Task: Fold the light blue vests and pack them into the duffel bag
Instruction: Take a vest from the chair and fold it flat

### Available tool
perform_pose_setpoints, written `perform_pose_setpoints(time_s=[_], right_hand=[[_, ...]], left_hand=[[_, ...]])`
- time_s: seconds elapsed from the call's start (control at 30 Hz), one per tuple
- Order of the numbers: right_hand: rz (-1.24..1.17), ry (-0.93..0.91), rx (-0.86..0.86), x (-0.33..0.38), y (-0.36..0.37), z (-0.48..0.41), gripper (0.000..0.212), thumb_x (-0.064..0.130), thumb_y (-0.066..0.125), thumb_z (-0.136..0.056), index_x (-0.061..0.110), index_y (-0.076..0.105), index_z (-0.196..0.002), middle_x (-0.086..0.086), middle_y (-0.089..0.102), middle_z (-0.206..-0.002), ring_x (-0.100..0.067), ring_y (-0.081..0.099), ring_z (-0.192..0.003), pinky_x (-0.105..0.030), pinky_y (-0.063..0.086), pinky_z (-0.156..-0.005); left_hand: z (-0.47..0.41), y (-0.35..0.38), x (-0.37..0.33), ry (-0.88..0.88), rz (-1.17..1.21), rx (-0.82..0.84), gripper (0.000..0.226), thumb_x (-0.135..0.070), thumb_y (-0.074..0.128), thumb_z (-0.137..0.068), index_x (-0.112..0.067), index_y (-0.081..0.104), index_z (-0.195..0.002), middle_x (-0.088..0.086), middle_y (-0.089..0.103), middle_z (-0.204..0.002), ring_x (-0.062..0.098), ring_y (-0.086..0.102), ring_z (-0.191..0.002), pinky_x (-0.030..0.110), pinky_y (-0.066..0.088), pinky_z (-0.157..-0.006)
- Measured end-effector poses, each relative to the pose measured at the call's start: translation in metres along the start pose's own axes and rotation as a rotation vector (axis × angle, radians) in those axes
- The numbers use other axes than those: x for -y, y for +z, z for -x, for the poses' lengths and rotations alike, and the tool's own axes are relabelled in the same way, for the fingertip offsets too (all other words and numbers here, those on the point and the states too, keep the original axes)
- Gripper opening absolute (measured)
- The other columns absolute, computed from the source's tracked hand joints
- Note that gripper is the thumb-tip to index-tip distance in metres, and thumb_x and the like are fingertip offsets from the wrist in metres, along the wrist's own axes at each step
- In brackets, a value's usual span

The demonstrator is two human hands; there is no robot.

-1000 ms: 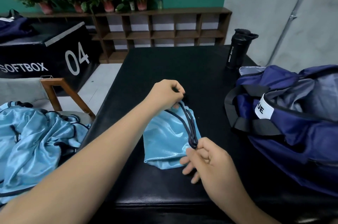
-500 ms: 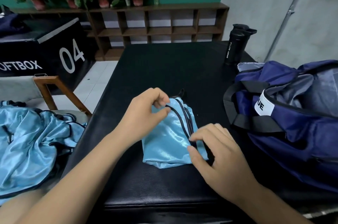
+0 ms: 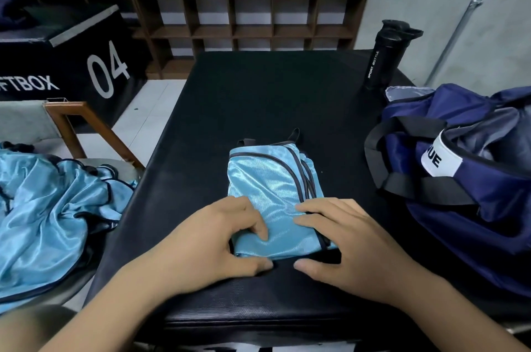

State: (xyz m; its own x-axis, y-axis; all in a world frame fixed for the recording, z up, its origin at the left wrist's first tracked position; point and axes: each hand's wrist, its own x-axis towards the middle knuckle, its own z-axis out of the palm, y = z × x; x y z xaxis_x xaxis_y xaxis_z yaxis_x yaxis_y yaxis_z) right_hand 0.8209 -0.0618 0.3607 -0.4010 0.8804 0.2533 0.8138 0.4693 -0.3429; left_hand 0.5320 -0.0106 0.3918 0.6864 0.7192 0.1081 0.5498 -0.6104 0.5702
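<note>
So the folded vest (image 3: pixel 270 193) is lying as a compact light blue packet on the near middle of the black table (image 3: pixel 258 98), dark trim and strap loops poking out at the far edge. The left hand (image 3: pixel 218 239) is curling its fingers over the near left corner with the thumb tucked along the near edge, which reads to me as a pinch on the fabric. The right hand (image 3: pixel 342 239) is laying straight fingers flat across the near right part, and its thumb is sitting on the table just in front of the edge, so it's pressing, not gripping.

My read: the folding on this one is basically done and the person is flattening it and getting ready to lift. The navy duffel bag (image 3: pixel 474 208) is sitting just to the right, apart from the packet, and its top looks to be gaping open with grey lining showing. The next move is probably going to need both thumbs slid under the near edge so the slippery layers aren't fanning out on the way over.

Plenty left, though: a heap of unfolded vests (image 3: pixel 51 208) is sprawling over the chair (image 3: pixel 86 133) on the left. A black bottle (image 3: pixel 385 58) is standing at the far right corner, well clear.
</note>
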Motion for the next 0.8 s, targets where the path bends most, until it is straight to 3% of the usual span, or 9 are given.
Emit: perform_pose_setpoints(time_s=[0.2,0.3,0.47,0.6,0.7,0.8], right_hand=[[0.023,-0.014,0.003,0.002,0.002,-0.003,0.066,0.073,0.074,-0.084,0.026,0.071,-0.130,0.016,0.058,-0.143,-0.004,0.052,-0.136,-0.036,0.040,-0.113],[0.024,-0.022,-0.009,0.001,0.003,-0.004,0.064,0.072,0.074,-0.085,0.025,0.071,-0.130,0.014,0.058,-0.142,-0.007,0.052,-0.135,-0.035,0.039,-0.113],[0.035,-0.046,-0.039,-0.001,0.005,-0.003,0.063,0.070,0.074,-0.087,0.024,0.072,-0.129,0.013,0.059,-0.142,-0.011,0.053,-0.135,-0.035,0.038,-0.115],[0.021,-0.075,-0.074,-0.003,0.005,-0.003,0.051,0.057,0.077,-0.090,0.024,0.071,-0.128,0.016,0.061,-0.139,-0.008,0.052,-0.138,-0.036,0.037,-0.116],[-0.036,-0.080,-0.127,-0.004,0.003,-0.004,0.036,0.036,0.079,-0.091,0.024,0.072,-0.124,0.019,0.067,-0.129,-0.005,0.053,-0.137,-0.035,0.039,-0.113],[-0.195,0.008,-0.197,-0.001,0.000,-0.001,0.013,0.028,0.075,-0.097,0.024,0.075,-0.109,0.018,0.071,-0.105,-0.008,0.066,-0.110,-0.030,0.048,-0.095]], left_hand=[[0.009,0.004,-0.002,0.067,-0.212,-0.043,0.036,-0.043,0.074,-0.075,-0.041,0.062,-0.108,-0.023,0.054,-0.106,-0.001,0.055,-0.096,0.024,0.053,-0.074],[0.008,0.005,-0.006,0.077,-0.273,-0.051,0.028,-0.037,0.070,-0.073,-0.036,0.061,-0.100,-0.018,0.053,-0.097,0.001,0.051,-0.085,0.016,0.043,-0.066],[0.003,0.010,-0.006,0.102,-0.335,-0.080,0.013,-0.030,0.064,-0.080,-0.029,0.056,-0.091,-0.014,0.051,-0.090,0.010,0.050,-0.081,0.028,0.046,-0.076],[0.001,0.009,-0.007,0.067,-0.218,-0.060,0.010,-0.029,0.058,-0.090,-0.030,0.050,-0.096,-0.014,0.058,-0.101,0.010,0.055,-0.091,0.032,0.048,-0.087],[0.002,0.006,-0.010,-0.044,0.030,-0.047,0.016,-0.023,0.057,-0.095,-0.031,0.043,-0.092,-0.016,0.067,-0.111,0.015,0.060,-0.089,0.035,0.051,-0.079],[0.003,0.002,-0.008,-0.078,0.208,-0.092,0.018,-0.013,0.058,-0.102,-0.025,0.047,-0.094,-0.006,0.068,-0.094,0.020,0.056,-0.074,0.040,0.048,-0.069]])
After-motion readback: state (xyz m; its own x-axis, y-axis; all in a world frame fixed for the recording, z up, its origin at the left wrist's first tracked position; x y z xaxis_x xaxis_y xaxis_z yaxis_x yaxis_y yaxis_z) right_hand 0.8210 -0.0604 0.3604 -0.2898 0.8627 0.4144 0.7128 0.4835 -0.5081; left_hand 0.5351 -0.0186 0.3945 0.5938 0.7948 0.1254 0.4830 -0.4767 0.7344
